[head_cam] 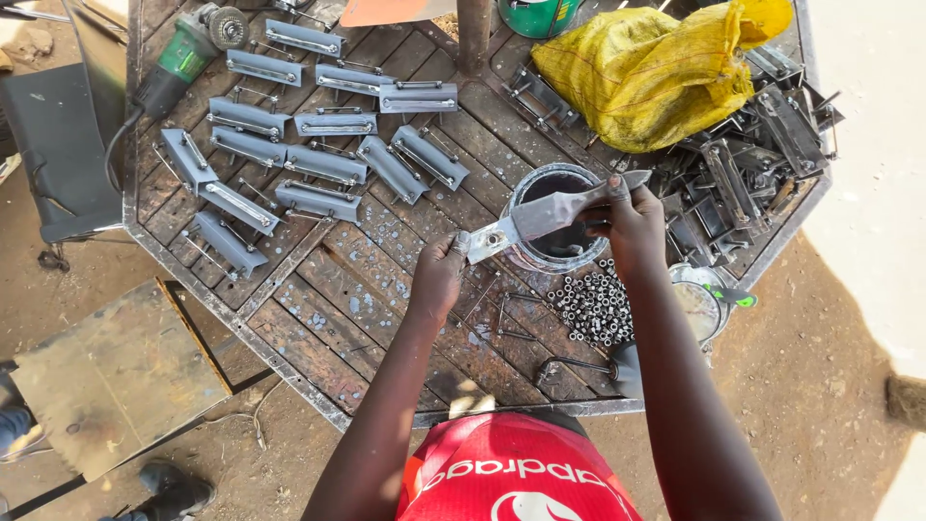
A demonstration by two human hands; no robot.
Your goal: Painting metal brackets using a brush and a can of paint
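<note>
Metal bracket point(540, 217), centre frame over paint tin point(555, 220): left hand point(439, 275) pinching its lower end, right hand point(627, 224) gripping brush point(632, 180); best held steady above tin, catching drips.

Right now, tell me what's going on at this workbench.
A person holds a flat metal bracket over an open paint can: the left hand grips its lower end, the right hand is at its upper end, seemingly with a brush. Grey-painted brackets lie in rows on the wooden tabletop. Bare brackets are piled beside a yellow sack, with small nuts heaped by the can and an angle grinder at the far corner.
</note>
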